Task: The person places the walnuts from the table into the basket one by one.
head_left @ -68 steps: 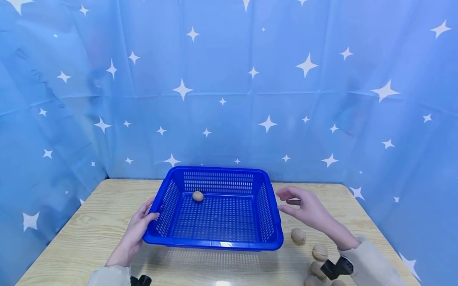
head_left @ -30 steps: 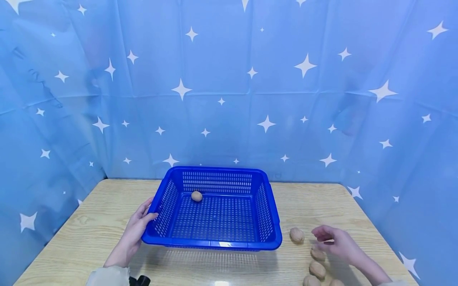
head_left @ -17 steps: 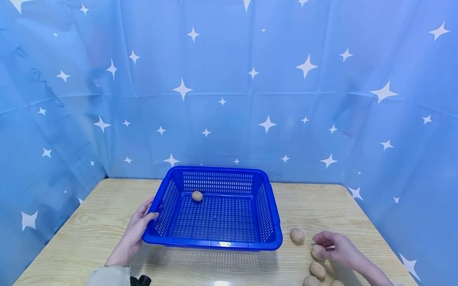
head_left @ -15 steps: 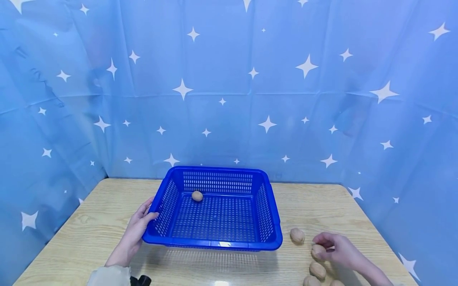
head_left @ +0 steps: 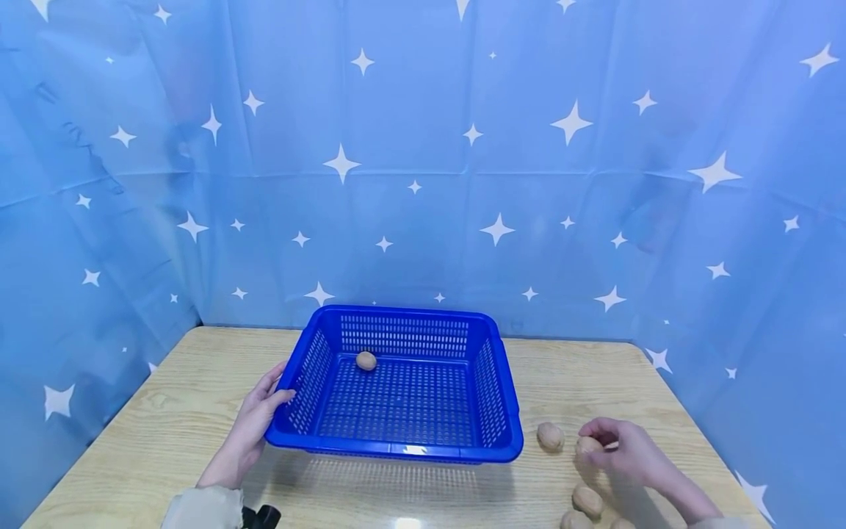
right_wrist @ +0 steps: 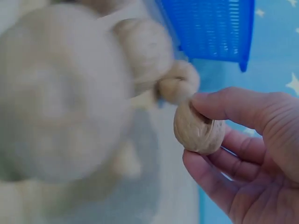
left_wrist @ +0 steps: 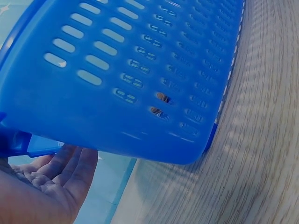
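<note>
In the head view my left hand grips the left rim of a blue plastic basket, thumb over the edge. The left wrist view shows that hand's fingers under the rim, outside the slotted wall. One walnut lies inside the basket, towards its back left. On the right, my right hand pinches another walnut between thumb and fingers, seen up close in the right wrist view. A loose walnut sits on the table between that hand and the basket.
Several more walnuts lie at the front right, among them one walnut just below my right hand. A pale wood-grain table carries everything. Behind it hangs a blue curtain with white stars.
My right hand came away from the basket's right side to the walnuts, took hold of one, and has raised it slightly. The left hand and the basket stay put.
</note>
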`<state>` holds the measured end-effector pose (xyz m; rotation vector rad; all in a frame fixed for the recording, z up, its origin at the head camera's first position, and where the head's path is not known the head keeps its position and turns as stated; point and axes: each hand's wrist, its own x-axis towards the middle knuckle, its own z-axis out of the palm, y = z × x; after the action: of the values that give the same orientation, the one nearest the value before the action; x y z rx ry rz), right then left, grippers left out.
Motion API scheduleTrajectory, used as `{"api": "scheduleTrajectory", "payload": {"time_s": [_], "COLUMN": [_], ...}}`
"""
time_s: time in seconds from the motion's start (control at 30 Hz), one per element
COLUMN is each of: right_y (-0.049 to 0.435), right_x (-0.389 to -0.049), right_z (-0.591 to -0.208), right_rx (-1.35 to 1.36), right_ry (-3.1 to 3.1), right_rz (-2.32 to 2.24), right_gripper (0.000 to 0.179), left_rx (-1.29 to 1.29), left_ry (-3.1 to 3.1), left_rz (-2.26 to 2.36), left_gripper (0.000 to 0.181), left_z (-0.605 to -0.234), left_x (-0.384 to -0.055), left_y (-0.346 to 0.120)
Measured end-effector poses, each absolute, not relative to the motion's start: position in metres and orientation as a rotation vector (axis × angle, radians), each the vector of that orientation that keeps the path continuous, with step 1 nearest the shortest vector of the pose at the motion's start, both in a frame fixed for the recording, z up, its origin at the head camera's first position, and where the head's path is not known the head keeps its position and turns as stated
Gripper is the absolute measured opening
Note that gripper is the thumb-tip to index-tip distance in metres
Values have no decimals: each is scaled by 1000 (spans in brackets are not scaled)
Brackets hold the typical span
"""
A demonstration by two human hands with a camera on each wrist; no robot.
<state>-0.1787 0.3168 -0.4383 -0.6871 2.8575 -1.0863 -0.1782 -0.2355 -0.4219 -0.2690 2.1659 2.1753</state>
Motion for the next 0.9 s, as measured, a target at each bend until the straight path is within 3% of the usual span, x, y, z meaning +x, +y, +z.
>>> {"api": "scheduleTrajectory", "payload": {"time_s": [0.57, 0.9], "right_y": [265, 216], "right_x": [-211, -230], "right_z": [-354, -327], "right_rx": [-725, -791], "right_ry": [2990, 2906], "right_rz": [-1071, -1080], "right_gripper": [25, 25], "left_rx": [-257, -271], "left_ry": [2162, 2146], "left_rz": [2183, 2202], "left_gripper": [63, 63], "left_z": [-421, -423], "left_x": [-180, -180], "left_y": [-236, -235]}}
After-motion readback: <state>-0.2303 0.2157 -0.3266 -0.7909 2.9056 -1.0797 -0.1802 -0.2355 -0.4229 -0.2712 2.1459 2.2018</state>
